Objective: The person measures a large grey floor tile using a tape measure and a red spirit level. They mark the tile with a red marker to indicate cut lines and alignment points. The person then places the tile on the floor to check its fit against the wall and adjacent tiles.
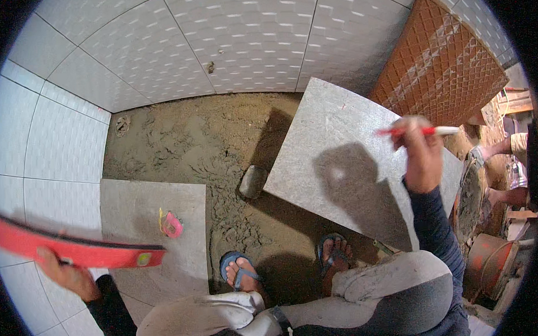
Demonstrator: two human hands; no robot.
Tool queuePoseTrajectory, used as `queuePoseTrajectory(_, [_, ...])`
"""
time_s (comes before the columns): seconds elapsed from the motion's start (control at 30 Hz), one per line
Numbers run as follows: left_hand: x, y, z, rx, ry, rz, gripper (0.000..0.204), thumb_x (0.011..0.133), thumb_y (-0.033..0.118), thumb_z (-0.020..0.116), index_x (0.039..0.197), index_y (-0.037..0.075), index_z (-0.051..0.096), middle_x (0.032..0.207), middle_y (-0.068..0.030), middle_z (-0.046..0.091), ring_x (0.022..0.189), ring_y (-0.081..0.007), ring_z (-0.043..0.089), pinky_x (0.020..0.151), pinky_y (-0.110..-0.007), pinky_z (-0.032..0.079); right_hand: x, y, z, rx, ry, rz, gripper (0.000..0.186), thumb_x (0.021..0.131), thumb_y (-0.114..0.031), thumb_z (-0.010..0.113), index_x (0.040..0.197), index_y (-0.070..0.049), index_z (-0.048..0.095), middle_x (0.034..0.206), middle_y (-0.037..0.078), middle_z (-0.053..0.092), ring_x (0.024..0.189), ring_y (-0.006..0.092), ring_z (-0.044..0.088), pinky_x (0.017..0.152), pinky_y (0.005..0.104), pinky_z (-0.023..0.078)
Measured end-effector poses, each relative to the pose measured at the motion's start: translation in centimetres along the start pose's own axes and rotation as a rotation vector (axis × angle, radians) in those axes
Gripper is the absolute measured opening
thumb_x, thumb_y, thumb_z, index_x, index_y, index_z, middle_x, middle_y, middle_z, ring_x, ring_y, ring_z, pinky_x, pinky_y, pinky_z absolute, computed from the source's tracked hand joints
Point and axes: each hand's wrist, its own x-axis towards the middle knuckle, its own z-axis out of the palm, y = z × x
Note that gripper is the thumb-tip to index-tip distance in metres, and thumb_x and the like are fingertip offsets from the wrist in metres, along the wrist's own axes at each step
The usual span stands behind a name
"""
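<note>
My left hand [68,273] is closed around a long red spirit level [100,252], raised at the left over a grey floor tile [187,200] that lies flat. A pink tape measure [172,225] rests on that tile. In my right hand [421,154] I grip a red and white marker [444,130], held above a large loose grey tile [350,118]. The marker's red end points left, and whether it touches the tile I cannot tell. Beside this tile's left corner sits a rounded grey block [253,181], maybe a mallet head.
Wet mortar [179,150] spreads over the floor up to the white wall tiles [247,38]. A brown tile [440,61] leans on the wall, its ridged back showing. At the right are another person's legs [499,150] and an orange container [490,261]. My sandalled feet [242,272] stand between the tiles.
</note>
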Motion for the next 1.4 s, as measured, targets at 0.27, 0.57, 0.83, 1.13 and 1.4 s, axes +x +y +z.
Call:
queuePoseTrajectory(0.27, [-8.7,3.4,21.4,-0.053,-0.953,-0.337,0.042,0.103,0.027,0.056,0.135,-0.001,0.053,0.118,-0.0040,0.058,0.106,-0.0129,0.055,0.097,-0.030,0.044,-11.6,3.6,9.6,0.219,-1.009,0.553,0.019,0.099,-0.012,0.057,0.110,-0.004,0.070,0.087,0.005,0.067,0.088,0.0144,0.062,0.084,0.0304,0.048])
queuePoseTrajectory(0.57, [-18.2,-0.9,31.1,-0.452,-1.285,-0.573,0.039,0.101,0.028,0.062,0.126,-0.002,0.059,0.110,-0.0024,0.064,0.098,-0.0094,0.055,0.090,-0.028,0.046,-15.0,5.6,16.9,0.164,-1.004,0.605,0.045,0.090,-0.044,0.076,0.103,-0.002,0.071,0.078,0.005,0.067,0.071,0.0129,0.059,0.066,0.0313,0.048])
queuePoseTrajectory(0.83, [-21.4,-1.4,32.4,-0.545,-1.390,-0.735,0.039,0.104,0.030,0.056,0.127,-0.001,0.059,0.113,-0.0020,0.063,0.100,-0.0086,0.056,0.091,-0.027,0.045,-14.9,5.3,17.6,0.154,-0.760,0.708,0.039,0.087,-0.040,0.081,0.100,-0.005,0.071,0.071,-0.003,0.060,0.058,0.0075,0.054,0.053,0.0257,0.046])
queuePoseTrajectory(1.13, [-22.3,-3.8,34.6,-0.312,-1.378,-0.583,0.034,0.102,0.035,0.061,0.106,0.002,0.063,0.098,0.0008,0.064,0.088,-0.0073,0.056,0.082,-0.027,0.047,-16.3,6.2,18.9,0.244,-0.736,0.878,0.038,0.087,-0.031,0.082,0.107,-0.001,0.072,0.077,0.003,0.071,0.055,0.0093,0.060,0.049,0.0266,0.049])
queuePoseTrajectory(1.4, [-21.7,-3.8,36.2,-0.383,-1.403,-0.667,0.035,0.099,0.035,0.067,0.101,0.001,0.060,0.090,0.0001,0.062,0.079,-0.0050,0.053,0.071,-0.025,0.047,-16.6,7.6,19.5,0.181,-0.703,0.862,0.042,0.087,-0.037,0.083,0.105,-0.001,0.069,0.073,0.001,0.065,0.056,0.0093,0.056,0.049,0.0268,0.047])
